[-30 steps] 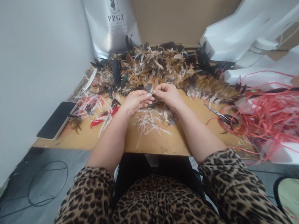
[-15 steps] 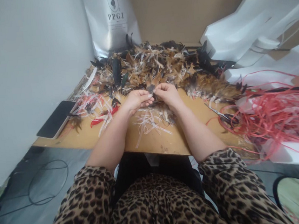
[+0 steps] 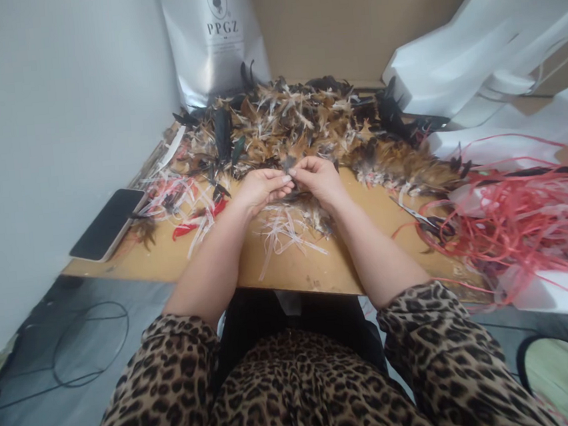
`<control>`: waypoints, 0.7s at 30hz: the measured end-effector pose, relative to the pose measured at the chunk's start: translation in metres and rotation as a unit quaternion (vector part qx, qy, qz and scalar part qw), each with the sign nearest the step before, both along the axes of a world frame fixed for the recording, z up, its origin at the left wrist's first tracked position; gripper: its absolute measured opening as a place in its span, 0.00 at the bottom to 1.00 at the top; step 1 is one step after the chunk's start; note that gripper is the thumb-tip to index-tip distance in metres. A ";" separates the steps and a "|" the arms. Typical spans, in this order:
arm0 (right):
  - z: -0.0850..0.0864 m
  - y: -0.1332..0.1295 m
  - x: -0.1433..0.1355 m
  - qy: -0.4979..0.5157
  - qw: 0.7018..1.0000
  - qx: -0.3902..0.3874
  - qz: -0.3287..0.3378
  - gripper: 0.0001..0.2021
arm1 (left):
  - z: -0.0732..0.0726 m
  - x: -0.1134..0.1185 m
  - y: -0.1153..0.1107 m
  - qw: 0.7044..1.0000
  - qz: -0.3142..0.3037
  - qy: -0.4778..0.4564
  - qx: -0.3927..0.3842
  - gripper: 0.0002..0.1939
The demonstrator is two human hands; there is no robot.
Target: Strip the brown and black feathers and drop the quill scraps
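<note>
At the fingers, grey tuft fainter.

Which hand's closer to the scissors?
Right. The right hand is left of the scissors, a little farther forward on the table; the left hand is farther left, past the right.

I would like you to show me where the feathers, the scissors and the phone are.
Feathers (image 3: 300, 127): head view, middle of the large brown heap.
Scissors (image 3: 419, 217): head view, blades close to the handles.
Phone (image 3: 108, 225): head view, middle of the dark screen.
</note>
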State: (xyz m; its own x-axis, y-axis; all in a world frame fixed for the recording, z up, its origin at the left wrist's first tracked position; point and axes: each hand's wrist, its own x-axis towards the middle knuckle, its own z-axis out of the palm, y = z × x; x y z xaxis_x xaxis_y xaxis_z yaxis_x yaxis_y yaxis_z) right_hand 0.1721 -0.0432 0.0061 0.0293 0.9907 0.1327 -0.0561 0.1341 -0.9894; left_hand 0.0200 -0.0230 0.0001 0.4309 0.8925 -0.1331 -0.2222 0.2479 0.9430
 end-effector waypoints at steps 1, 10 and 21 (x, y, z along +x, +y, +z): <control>0.000 0.000 -0.001 -0.001 1.000 0.005 -0.005 0.16 | 0.001 0.001 0.000 1.000 0.008 0.011 0.004 0.07; -0.002 0.001 -0.002 0.022 1.000 -0.011 0.005 0.15 | 0.005 0.000 -0.002 0.993 0.033 0.087 0.075 0.10; -0.001 -0.001 0.000 -0.008 1.000 -0.017 0.012 0.17 | 0.003 0.002 -0.006 0.993 -0.006 0.094 0.070 0.09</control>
State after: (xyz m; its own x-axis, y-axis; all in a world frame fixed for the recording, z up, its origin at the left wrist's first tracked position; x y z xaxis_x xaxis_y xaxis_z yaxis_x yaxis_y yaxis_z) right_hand 0.1718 -0.0445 0.0049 0.0026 0.9950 0.0995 -0.0432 0.0995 -0.9941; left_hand 0.0221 -0.0285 0.0026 0.4211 0.9028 -0.0872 -0.0357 0.1126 0.9930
